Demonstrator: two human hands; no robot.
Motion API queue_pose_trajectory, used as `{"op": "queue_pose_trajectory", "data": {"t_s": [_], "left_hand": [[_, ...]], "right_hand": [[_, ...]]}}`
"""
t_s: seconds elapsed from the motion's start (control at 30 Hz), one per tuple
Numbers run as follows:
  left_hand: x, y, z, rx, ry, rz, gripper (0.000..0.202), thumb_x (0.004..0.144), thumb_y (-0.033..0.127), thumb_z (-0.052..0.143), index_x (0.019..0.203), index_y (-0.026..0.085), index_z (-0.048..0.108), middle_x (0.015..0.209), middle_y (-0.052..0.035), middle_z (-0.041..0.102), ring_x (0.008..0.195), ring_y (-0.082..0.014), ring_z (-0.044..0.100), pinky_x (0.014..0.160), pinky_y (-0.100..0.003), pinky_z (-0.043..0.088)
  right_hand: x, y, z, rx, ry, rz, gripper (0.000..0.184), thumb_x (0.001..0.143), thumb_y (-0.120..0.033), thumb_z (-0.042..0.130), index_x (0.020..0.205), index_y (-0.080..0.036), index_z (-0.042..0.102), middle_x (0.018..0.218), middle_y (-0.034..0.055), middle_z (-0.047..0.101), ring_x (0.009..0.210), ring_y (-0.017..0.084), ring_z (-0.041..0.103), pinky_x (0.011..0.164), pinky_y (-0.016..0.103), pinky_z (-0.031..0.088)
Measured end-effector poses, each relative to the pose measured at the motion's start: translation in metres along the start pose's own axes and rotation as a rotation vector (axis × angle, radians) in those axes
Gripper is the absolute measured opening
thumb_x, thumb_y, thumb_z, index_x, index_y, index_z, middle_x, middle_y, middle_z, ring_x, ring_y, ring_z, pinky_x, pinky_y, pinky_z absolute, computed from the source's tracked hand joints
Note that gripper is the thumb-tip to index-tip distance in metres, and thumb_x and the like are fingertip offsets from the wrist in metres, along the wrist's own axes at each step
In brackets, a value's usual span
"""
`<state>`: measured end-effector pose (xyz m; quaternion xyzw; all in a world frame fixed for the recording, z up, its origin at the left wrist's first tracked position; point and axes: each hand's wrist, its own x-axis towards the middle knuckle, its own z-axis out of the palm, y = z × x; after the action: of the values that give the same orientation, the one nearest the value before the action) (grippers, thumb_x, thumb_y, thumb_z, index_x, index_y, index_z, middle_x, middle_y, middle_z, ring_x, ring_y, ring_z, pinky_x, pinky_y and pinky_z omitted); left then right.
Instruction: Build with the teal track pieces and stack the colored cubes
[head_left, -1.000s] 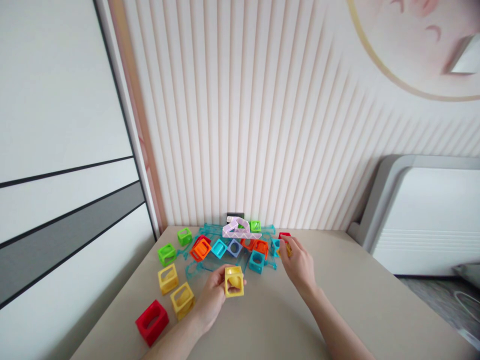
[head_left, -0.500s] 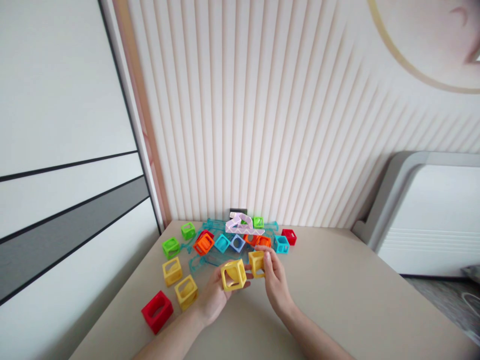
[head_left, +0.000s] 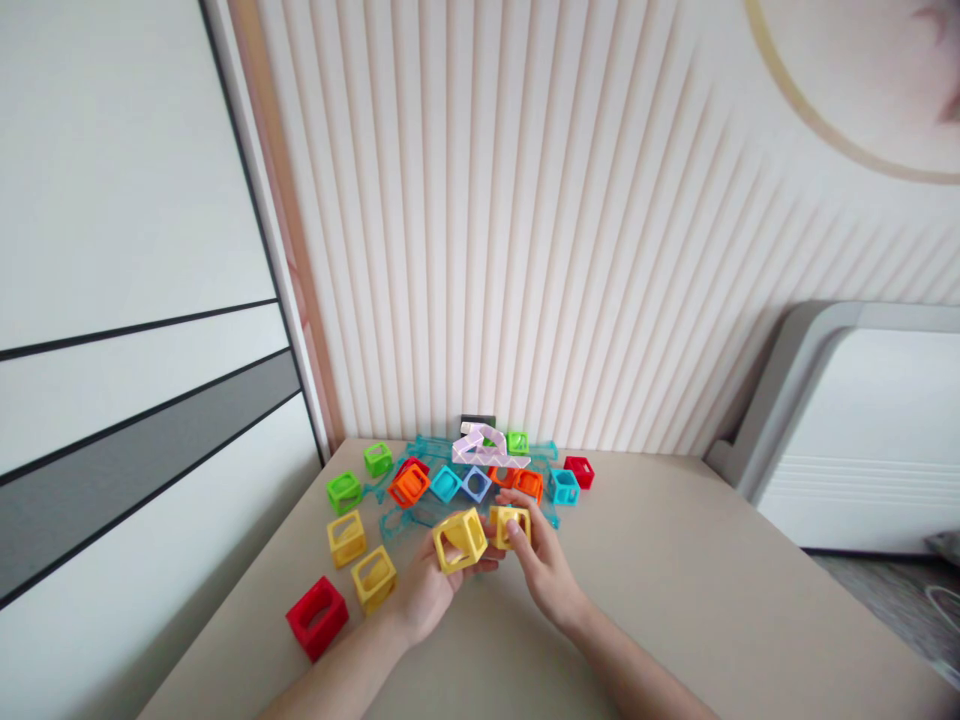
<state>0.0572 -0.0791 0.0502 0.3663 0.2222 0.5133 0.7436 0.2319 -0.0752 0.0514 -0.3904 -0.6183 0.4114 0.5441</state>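
My left hand (head_left: pixel 421 590) grips a hollow yellow cube (head_left: pixel 460 539), held just above the beige table (head_left: pixel 675 600). My right hand (head_left: pixel 541 562) pinches a smaller yellow cube (head_left: pixel 508 525) and holds it against the right side of the first one. Behind both hands lies a heap of hollow cubes: orange (head_left: pixel 409 485), blue (head_left: pixel 445 483), teal (head_left: pixel 562 487), red (head_left: pixel 578 471) and green (head_left: pixel 517 442), with a pale pink lattice piece (head_left: pixel 486 447) on top.
To the left on the table stand two green cubes (head_left: pixel 344 492), two yellow cubes (head_left: pixel 346 538) and a red cube (head_left: pixel 317 617). A ribbed wall stands right behind the heap. A white and grey padded piece of furniture (head_left: pixel 855 440) stands at the right.
My right hand picked a small yellow cube from the right of the heap and brought it left to the yellow cube in my left hand. My left hand tilted its cube.
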Motion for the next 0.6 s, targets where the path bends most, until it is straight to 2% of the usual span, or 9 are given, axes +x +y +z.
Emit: {"op": "queue_pose_trajectory", "data": {"t_s": [0.07, 0.2, 0.4, 0.6], "left_hand": [[0.0010, 0.0013, 0.0015, 0.019, 0.054, 0.005, 0.030, 0.071, 0.031, 0.081, 0.097, 0.017, 0.073, 0.096, -0.0099, 0.078, 0.089, -0.0286, 0.073, 0.084, -0.042, 0.053], [0.0023, 0.0039, 0.0050, 0.058, 0.159, 0.014, 0.027, 0.071, 0.026, 0.078, 0.096, 0.018, 0.070, 0.091, -0.0070, 0.077, 0.080, -0.0251, 0.073, 0.076, -0.037, 0.053], [0.0042, 0.0020, 0.0037, 0.071, 0.184, -0.008, 0.029, 0.069, 0.018, 0.075, 0.098, 0.017, 0.069, 0.092, -0.0062, 0.077, 0.070, -0.0191, 0.070, 0.067, -0.030, 0.050], [0.0049, 0.0008, 0.0039, 0.087, 0.197, 0.001, 0.023, 0.066, 0.016, 0.076, 0.088, 0.017, 0.072, 0.088, -0.0041, 0.075, 0.078, -0.0194, 0.068, 0.064, -0.026, 0.048]], "right_hand": [[-0.0002, -0.0005, -0.0001, 0.018, 0.003, -0.004, 0.039, 0.095, -0.050, 0.056, 0.125, -0.025, 0.055, 0.116, 0.0070, 0.064, 0.096, 0.021, 0.065, 0.085, 0.033, 0.054], [-0.0004, 0.0005, -0.0007, 0.036, 0.036, -0.015, 0.036, 0.092, -0.048, 0.061, 0.121, -0.026, 0.056, 0.114, 0.0059, 0.063, 0.091, 0.021, 0.066, 0.082, 0.032, 0.054], [-0.0012, -0.0035, -0.0044, 0.009, 0.026, -0.064, 0.032, 0.093, -0.045, 0.060, 0.118, -0.026, 0.057, 0.109, 0.0052, 0.064, 0.090, 0.020, 0.064, 0.079, 0.031, 0.053], [-0.0041, -0.0051, -0.0061, -0.031, -0.013, -0.086, 0.033, 0.092, -0.042, 0.061, 0.121, -0.027, 0.056, 0.115, 0.0060, 0.063, 0.097, 0.022, 0.063, 0.082, 0.031, 0.053]]}}
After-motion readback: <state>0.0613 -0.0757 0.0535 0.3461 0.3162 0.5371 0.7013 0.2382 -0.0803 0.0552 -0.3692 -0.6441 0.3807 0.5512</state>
